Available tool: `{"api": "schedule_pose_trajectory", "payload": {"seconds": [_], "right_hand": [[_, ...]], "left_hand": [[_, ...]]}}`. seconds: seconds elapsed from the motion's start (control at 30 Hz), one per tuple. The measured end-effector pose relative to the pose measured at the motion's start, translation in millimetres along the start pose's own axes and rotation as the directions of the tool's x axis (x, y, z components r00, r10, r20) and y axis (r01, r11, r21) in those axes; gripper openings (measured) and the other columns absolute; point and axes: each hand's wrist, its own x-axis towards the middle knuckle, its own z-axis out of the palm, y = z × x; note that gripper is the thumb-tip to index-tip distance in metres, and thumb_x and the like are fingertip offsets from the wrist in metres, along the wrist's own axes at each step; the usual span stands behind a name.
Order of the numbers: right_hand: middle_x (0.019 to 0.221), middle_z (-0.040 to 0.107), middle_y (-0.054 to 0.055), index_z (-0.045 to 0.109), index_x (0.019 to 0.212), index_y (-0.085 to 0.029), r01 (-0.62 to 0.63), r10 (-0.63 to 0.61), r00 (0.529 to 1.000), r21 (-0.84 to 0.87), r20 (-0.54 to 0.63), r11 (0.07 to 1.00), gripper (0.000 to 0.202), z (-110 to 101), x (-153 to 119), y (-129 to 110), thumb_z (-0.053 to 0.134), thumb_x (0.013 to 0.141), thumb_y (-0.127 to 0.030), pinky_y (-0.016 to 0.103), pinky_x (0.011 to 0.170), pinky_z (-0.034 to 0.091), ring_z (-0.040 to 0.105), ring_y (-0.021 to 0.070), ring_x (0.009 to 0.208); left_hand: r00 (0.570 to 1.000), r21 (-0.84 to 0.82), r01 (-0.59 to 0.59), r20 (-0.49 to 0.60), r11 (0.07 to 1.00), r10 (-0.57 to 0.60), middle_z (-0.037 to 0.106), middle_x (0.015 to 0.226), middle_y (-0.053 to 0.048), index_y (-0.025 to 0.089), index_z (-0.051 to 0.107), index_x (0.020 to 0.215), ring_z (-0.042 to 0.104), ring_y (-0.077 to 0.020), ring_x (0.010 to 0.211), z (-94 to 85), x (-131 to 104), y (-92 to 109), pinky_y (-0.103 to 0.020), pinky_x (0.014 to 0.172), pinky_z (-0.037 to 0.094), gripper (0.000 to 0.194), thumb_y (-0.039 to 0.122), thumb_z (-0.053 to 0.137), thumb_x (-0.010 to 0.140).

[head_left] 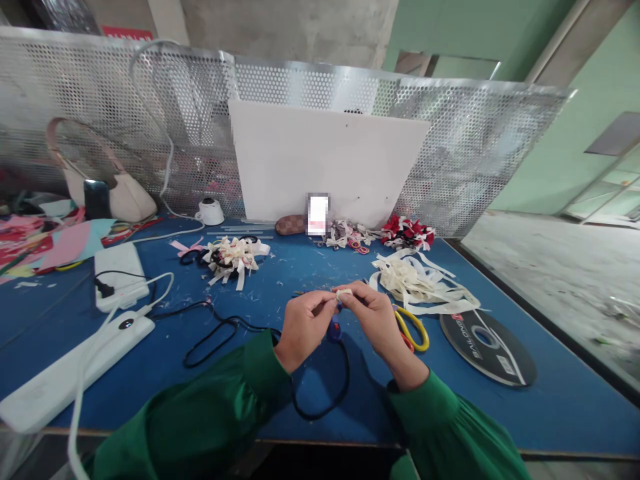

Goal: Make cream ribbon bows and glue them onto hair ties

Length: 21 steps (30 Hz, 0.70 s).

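My left hand [306, 327] and my right hand [373, 317] meet over the middle of the blue table, fingers pinched on a small cream ribbon piece [344, 293]. Most of that piece is covered by my fingertips. Just beneath my hands lies a blue-handled corded tool [335, 329], its black cord looping toward me; its front end is largely hidden. Beside my right wrist are scissors with yellow handles [417, 331], partly covered by the hand. A heap of cream ribbon strips [415, 280] spreads to the right.
A black disc reel [487, 350] lies at right. White power strips [75, 373] and cables occupy the left side. Ribbon bows [235, 257] sit left of centre, red bows [407, 233] at back right. A white board [330, 160] and perforated metal screen [190, 100] stand behind.
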Motion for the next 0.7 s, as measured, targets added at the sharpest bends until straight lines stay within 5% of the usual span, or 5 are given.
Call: {"api": "schedule_pose_trajectory", "payload": {"seconds": [0.27,0.47,0.7], "right_hand": [[0.077,0.066,0.003,0.066,0.073,-0.022,0.180,-0.195,0.975,-0.134,-0.103,0.974,0.016,5,-5,-2,0.062,0.088,-0.026,0.033,0.073,0.047,0.061,0.0202,0.077],[0.070,0.063,0.000,0.068,0.081,-0.020,-0.030,0.034,0.991,0.036,-0.129,0.999,0.017,1,0,7,0.064,0.084,-0.037,0.031,0.065,0.043,0.055,0.0177,0.067],[0.070,0.062,0.000,0.069,0.080,-0.019,-0.049,0.058,0.985,0.057,-0.161,0.997,0.019,0,1,5,0.066,0.082,-0.038,0.030,0.064,0.043,0.054,0.0171,0.067]], "left_hand": [[0.998,-0.042,0.058,0.005,0.997,-0.058,0.075,0.075,-0.002,0.021,0.076,0.086,0.070,-0.0162,0.064,1.3,0,3,-0.025,0.064,0.058,0.016,0.030,0.063,0.089],[0.991,-0.112,0.129,0.031,0.985,-0.127,0.073,0.079,-0.003,0.019,0.073,0.092,0.069,-0.0170,0.070,1.0,2,3,-0.026,0.068,0.057,0.022,0.039,0.065,0.089],[0.997,-0.073,0.080,0.009,0.994,-0.080,0.060,0.074,0.003,0.021,0.055,0.092,0.059,-0.0127,0.065,0.9,0,1,-0.023,0.062,0.048,0.020,0.035,0.069,0.086]]}}
